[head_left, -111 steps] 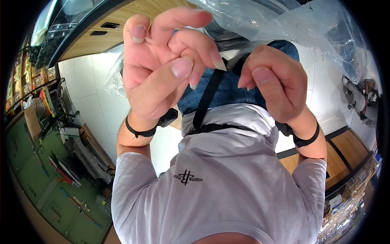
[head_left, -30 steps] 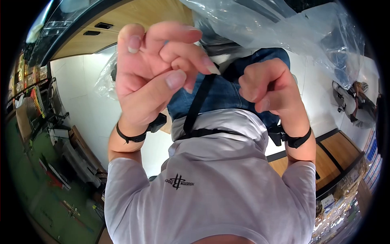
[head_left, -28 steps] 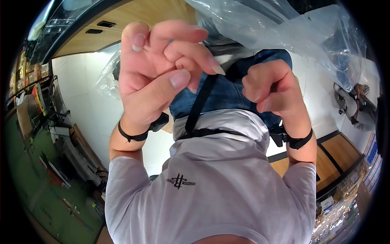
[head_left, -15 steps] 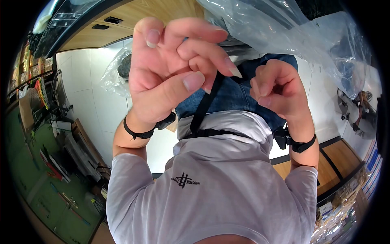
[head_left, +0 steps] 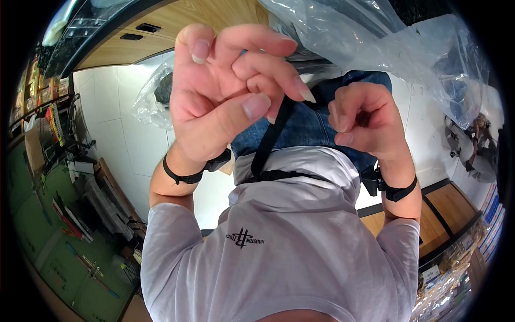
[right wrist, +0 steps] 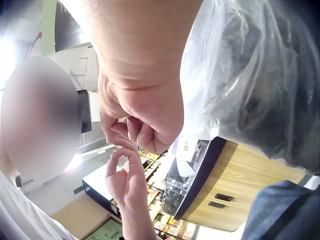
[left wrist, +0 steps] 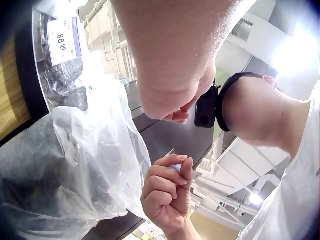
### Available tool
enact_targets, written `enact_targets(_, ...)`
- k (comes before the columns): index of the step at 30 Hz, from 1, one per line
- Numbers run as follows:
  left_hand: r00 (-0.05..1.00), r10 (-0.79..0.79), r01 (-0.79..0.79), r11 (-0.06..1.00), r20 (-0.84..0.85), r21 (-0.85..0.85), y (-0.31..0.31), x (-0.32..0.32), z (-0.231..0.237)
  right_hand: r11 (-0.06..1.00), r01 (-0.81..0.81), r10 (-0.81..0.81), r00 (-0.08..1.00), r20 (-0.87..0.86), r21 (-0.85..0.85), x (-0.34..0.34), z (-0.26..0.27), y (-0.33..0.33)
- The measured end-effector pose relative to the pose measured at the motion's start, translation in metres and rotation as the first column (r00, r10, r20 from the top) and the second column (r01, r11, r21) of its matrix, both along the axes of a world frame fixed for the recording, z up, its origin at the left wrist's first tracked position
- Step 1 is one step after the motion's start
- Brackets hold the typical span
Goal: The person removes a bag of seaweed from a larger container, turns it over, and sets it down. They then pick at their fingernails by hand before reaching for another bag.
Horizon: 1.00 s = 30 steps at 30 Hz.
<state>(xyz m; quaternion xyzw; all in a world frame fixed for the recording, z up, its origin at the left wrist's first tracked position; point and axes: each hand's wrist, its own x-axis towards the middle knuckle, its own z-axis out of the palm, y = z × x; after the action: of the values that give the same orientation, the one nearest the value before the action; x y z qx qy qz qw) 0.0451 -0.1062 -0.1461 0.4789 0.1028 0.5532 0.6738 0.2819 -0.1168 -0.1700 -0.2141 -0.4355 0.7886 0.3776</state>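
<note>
In the head view my left hand point(head_left: 230, 91) is raised, with its fingers spread apart and loosely bent. The thumb lies across toward the other fingertips, and nothing shows in its grasp. To its right my right hand point(head_left: 370, 121) is held up with its fingers curled in and the thumb close beneath the forefinger. The two hands face each other with a gap between them. The left wrist view shows the right hand's thumb and forefinger close together, with a pale bluish spot between them. Black straps with small cameras circle both wrists.
A large clear plastic bag point(right wrist: 240, 75) with dark contents stands ahead, beside a price tag point(left wrist: 65, 41). Below is a wooden cabinet point(head_left: 177, 27) with black handles. Another clear bag point(head_left: 145, 102) lies on the white floor at left. Wooden furniture point(head_left: 448, 214) stands at right.
Both hands sit farther right in the head view than one second ago. The right hand has turned slightly, and a gap now shows between its thumb and forefinger. The left hand keeps its pose.
</note>
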Motion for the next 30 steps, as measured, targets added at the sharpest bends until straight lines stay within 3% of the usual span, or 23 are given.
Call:
enact_targets(20,1.000,-0.024,0.024,1.000,0.004,0.011,0.001,0.003,-0.001,0.996,0.042,-0.046,0.998,0.052,0.079,-0.004,0.012,-0.001)
enact_targets(26,0.999,-0.045,0.045,0.999,0.022,0.012,0.001,0.007,-0.003,0.946,0.127,-0.197,0.956,0.219,0.299,-0.007,0.027,0.000)
enact_targets(28,0.998,-0.058,0.058,0.998,0.020,0.007,0.000,0.009,-0.004,0.825,0.117,-0.330,0.894,0.304,0.553,-0.005,0.034,0.002)
enact_targets(29,0.998,-0.057,0.057,0.998,0.022,0.006,-0.002,0.010,-0.003,0.826,0.115,-0.328,0.894,0.306,0.551,-0.005,0.037,0.003)
enact_targets(30,0.999,-0.048,0.048,0.998,0.001,-0.042,-0.004,0.011,0.000,0.734,0.095,-0.401,0.860,0.316,0.672,-0.004,0.039,0.003)
